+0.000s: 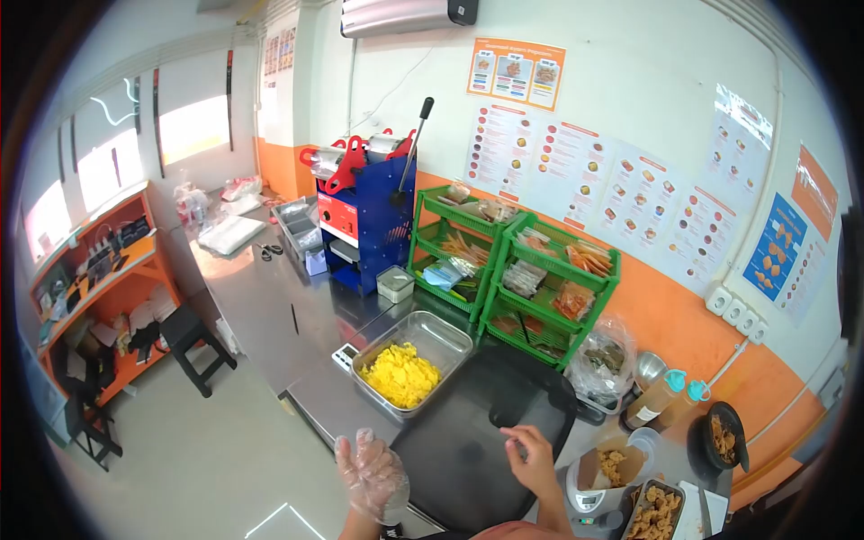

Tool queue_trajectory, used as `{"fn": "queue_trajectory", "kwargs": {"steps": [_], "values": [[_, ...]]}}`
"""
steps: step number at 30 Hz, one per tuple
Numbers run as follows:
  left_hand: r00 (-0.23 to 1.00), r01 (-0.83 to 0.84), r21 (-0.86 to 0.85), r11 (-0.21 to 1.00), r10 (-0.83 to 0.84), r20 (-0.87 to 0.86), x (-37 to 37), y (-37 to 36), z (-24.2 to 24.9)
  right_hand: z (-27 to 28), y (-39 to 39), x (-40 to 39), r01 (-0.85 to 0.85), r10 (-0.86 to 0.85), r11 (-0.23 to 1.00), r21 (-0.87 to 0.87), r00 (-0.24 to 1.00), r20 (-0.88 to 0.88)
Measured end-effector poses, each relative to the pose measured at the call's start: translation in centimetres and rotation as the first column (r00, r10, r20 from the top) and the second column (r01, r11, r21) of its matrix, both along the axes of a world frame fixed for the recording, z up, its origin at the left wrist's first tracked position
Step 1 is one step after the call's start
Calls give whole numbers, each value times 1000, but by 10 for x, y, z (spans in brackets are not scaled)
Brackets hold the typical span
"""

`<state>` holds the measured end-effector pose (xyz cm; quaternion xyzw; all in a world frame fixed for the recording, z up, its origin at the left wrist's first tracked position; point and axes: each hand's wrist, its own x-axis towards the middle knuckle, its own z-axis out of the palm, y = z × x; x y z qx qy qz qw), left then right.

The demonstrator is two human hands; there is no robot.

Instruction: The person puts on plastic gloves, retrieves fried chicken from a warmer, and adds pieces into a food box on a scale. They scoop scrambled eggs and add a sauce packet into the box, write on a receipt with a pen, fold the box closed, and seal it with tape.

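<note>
My left hand is raised at the lower middle in a clear plastic glove. Its fingers are a little apart and hold nothing. My right hand is bare, over the near right part of a large black tray. Its fingers are loosely bent, with nothing visible in them. Beyond my left hand stands a rectangular metal pan holding a heap of yellow food, which looks like scrambled egg. A small white digital scale sits at the pan's left side, partly hidden by it.
Green tiered baskets with packaged items line the wall beside a blue and red sealing machine. At right are squeeze bottles, a white scale under a food box, a tray of fried pieces and a black bowl.
</note>
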<state>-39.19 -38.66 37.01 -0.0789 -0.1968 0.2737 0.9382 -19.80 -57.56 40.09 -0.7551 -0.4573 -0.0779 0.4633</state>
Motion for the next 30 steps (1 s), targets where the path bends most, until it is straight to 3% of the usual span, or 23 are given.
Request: {"fn": "queue_trajectory", "kwargs": {"steps": [3,5,8,11,13,15,16,30], "values": [[988,153,-118,981,-147,54,16,15,-1,13,23,6,100,-100,995,-4,993,65],[963,263,-172,949,-246,112,30,22,0,9,39,9,309,-326,944,112,922,207],[874,467,-113,877,-437,213,54,31,1,-23,45,16,343,-357,933,108,918,173],[813,551,28,834,-543,212,85,37,2,-28,45,18,387,-388,921,44,899,204],[785,588,21,808,-577,224,104,38,-2,-27,47,15,419,-404,908,-11,883,240],[756,654,-32,756,-652,45,118,39,-12,-24,50,15,463,-394,881,-97,831,392],[729,685,-33,728,-684,34,126,40,-20,-27,51,16,464,-396,881,-90,828,396],[717,695,-146,704,-693,76,131,44,-28,-22,57,25,395,-343,908,-137,891,298]]}}
